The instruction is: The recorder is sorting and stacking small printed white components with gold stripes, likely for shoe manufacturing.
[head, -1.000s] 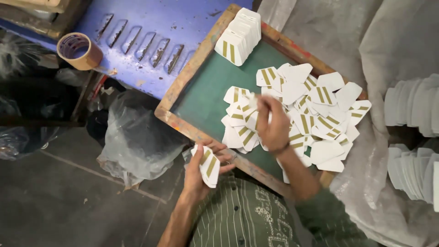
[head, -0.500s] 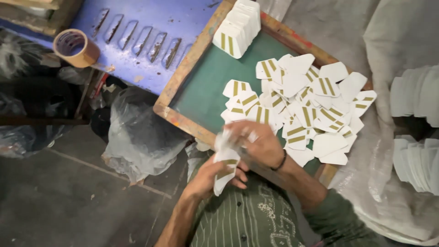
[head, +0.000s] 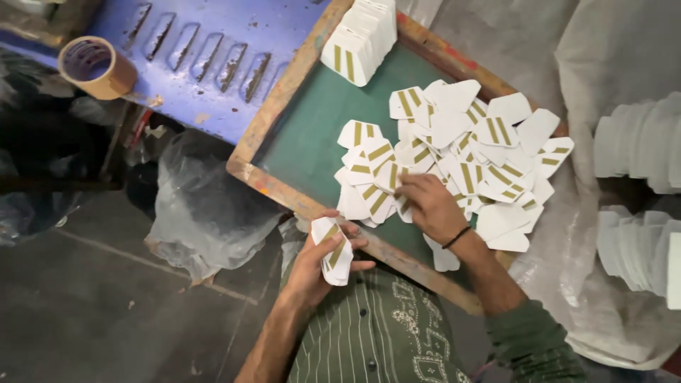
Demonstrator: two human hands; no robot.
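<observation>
— Head view, hands first: report pose and grip.

— My left hand is bent in near my chest, fingers curled closed around a small stack of white cards with gold stripes. My right hand reaches forward, palm down, fingers loosely spread, fingertips touching the loose pile of cards; nothing is clamped in it.

— Containers?

— Wooden-framed tray with green bed lies under my right hand and holds the pile. Beyond it, at the far edge, stands a neat card stack. A tape roll sits far left.
</observation>
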